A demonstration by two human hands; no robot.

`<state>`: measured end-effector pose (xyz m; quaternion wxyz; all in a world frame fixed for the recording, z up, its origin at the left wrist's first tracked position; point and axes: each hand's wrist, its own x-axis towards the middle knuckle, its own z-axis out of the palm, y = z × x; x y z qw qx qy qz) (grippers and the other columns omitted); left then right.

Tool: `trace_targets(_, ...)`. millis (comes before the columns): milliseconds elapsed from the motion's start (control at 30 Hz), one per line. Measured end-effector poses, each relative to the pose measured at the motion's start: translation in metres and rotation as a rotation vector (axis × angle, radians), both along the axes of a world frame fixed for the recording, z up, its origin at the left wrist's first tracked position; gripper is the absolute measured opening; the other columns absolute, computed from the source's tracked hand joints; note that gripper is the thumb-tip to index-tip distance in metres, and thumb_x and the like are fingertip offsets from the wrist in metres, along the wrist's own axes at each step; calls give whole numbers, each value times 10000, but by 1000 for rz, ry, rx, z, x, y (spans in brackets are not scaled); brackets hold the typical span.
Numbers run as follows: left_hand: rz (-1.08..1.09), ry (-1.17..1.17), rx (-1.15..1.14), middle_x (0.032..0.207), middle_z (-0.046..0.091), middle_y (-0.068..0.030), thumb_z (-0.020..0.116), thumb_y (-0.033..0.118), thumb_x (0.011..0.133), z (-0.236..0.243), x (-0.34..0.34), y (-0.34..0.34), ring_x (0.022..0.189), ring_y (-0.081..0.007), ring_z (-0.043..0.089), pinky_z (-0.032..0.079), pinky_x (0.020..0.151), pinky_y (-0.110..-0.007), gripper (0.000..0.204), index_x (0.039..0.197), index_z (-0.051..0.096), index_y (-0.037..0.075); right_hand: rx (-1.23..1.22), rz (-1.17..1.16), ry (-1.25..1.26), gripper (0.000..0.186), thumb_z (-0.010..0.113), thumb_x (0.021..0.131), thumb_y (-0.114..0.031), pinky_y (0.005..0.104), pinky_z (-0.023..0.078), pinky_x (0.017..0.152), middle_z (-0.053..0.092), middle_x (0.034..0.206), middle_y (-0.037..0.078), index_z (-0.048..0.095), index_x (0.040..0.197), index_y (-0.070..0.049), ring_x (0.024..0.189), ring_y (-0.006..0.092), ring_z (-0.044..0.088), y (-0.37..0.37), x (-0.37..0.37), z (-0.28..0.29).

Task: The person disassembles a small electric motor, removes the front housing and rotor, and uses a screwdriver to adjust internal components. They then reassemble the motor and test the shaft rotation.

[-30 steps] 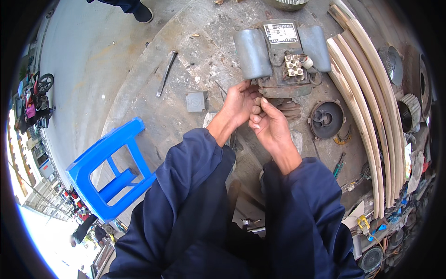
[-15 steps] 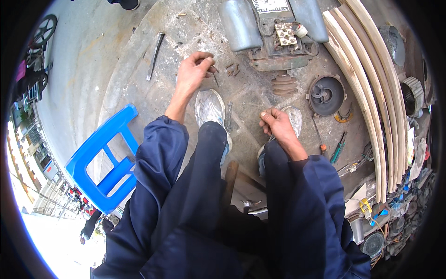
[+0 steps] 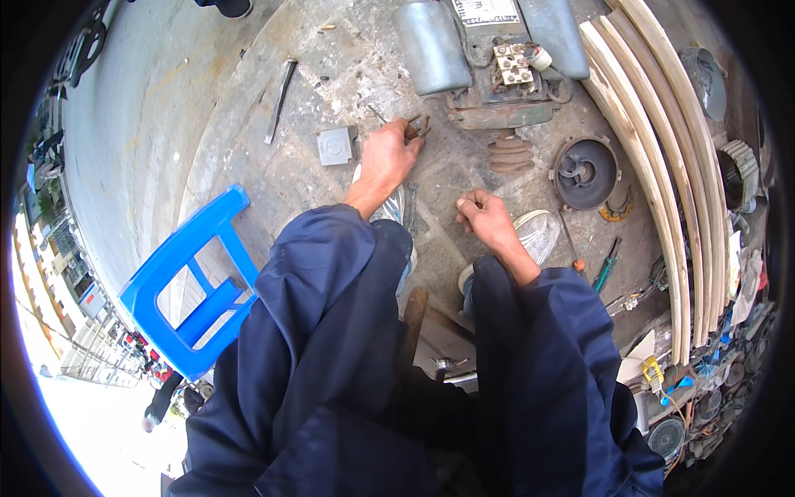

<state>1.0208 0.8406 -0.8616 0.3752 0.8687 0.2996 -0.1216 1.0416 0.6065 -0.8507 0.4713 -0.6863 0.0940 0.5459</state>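
Note:
My left hand [image 3: 388,161] reaches down to the floor beside several small rusty bolts [image 3: 424,126], its fingers closed. From those fingers sticks a thin dark rod [image 3: 376,113]; its exact kind is not clear. A grey square cover [image 3: 335,147] lies on the floor just left of that hand. My right hand [image 3: 489,219] hovers by my right shoe [image 3: 537,235], thumb and fingers pinched together. Whatever may be between them is too small to make out. Ahead lies a motor body [image 3: 503,118] with an exposed terminal block [image 3: 513,65].
Right of my hands lie a round dark housing [image 3: 585,171], a screwdriver [image 3: 573,244] and green-handled pliers [image 3: 608,265]. Long curved wooden strips [image 3: 654,166] border the right side. A blue plastic stool [image 3: 141,298] is at the left, a flat metal bar [image 3: 281,101] farther ahead.
My left hand has moved right and down to the small bolts, uncovering the grey square cover. The thin rod in it now points forward. My right hand has barely shifted, still pinched.

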Motion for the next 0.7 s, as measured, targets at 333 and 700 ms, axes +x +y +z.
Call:
trace_targets(333,-180,6,213,993,705,-223,684,242,924,-8,3,-12,877,-454,678,540,780,-523,244,1011,649,17,-64,82,-131,272,654,948,-247,367,533,706,725,788,115,712,1008,11,721,215,678,-10,-3,-11)
trace_targets(700,-122,-16,-205,747,700,-182,726,216,896,31,-9,-46,663,-291,703,551,626,-400,220,943,714,1,43,-205,45,238,640,1009,-202,278,487,594,695,828,64,672,1060,28,643,108,595,-1,7,9)
